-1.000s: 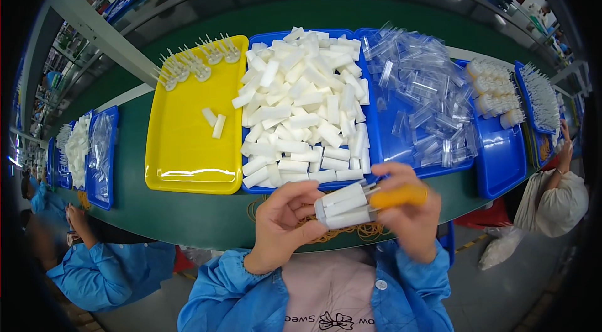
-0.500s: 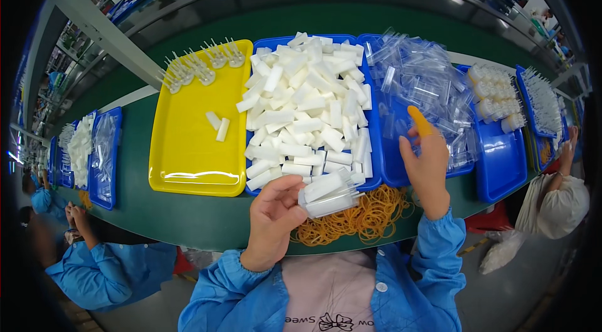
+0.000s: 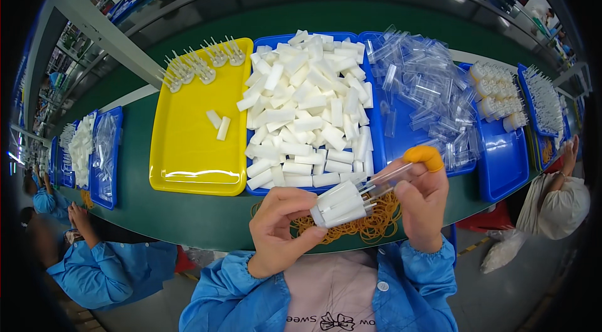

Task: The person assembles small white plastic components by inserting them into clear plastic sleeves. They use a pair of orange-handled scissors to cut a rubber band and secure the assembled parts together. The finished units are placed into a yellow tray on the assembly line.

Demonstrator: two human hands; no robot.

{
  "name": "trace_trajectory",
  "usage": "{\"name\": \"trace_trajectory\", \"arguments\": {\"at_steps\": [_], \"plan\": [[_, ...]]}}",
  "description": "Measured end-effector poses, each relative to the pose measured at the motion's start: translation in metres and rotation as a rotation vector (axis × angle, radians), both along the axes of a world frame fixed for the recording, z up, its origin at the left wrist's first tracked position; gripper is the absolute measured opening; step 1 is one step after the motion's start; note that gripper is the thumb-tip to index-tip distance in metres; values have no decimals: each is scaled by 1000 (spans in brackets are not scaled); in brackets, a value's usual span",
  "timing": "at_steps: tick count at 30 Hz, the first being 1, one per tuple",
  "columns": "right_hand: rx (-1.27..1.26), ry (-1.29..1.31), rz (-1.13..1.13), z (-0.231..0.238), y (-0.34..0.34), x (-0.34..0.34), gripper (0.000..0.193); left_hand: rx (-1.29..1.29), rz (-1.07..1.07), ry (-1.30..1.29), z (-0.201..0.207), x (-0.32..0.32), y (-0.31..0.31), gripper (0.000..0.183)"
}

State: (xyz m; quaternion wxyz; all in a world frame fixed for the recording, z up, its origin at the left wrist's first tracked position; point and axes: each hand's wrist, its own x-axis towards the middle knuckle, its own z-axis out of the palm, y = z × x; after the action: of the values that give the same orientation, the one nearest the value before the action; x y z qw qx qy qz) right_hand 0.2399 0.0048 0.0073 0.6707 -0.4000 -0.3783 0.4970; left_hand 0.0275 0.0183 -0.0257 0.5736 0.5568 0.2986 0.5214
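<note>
Gripped at its round base by my left hand (image 3: pixel 282 226) is a pin holder (image 3: pixel 343 205) with white foam blocks standing among its thin pins. It is tilted, its pin ends pointing right. My right hand (image 3: pixel 424 203), an orange finger cot (image 3: pixel 424 156) on one finger, pinches a clear plastic sleeve (image 3: pixel 394 180). The sleeve's near end is at the holder's pin tips; whether it touches them I cannot tell. Below both hands lies a heap of rubber bands (image 3: pixel 370 224). Ahead, white foam blocks (image 3: pixel 307 100) fill a blue tray (image 3: pixel 251 189).
Clear sleeves (image 3: pixel 426 75) are piled in another blue tray (image 3: pixel 401 147). A yellow tray (image 3: pixel 194 144) holds pin holders (image 3: pixel 188 68) and two loose blocks. Farther right, a small blue tray (image 3: pixel 505 172) carries round pale parts (image 3: pixel 498 90). Co-workers sit on both sides.
My right hand has come back from the sleeve tray, now with a clear sleeve, to the pin holder. My left hand has turned the holder and moved it slightly right and down.
</note>
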Motion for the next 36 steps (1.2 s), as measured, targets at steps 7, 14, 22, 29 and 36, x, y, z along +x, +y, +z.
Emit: {"name": "trace_trajectory", "arguments": {"at_steps": [7,14,22,29,36], "plan": [[-25,-158,-49,-4,-4,-12,41,178,-5,349,19,-2,3,47],[-11,-185,35,1,-7,-5,38,288,-52,450,23,1,4,44],[-14,-240,126,7,-11,5,36,225,-83,375,18,6,2,70],[-52,-370,329,9,-12,19,45,-706,-792,-249,23,12,14,79],[92,-635,418,25,-13,5,80,-959,-835,-387,15,16,11,61]]}}
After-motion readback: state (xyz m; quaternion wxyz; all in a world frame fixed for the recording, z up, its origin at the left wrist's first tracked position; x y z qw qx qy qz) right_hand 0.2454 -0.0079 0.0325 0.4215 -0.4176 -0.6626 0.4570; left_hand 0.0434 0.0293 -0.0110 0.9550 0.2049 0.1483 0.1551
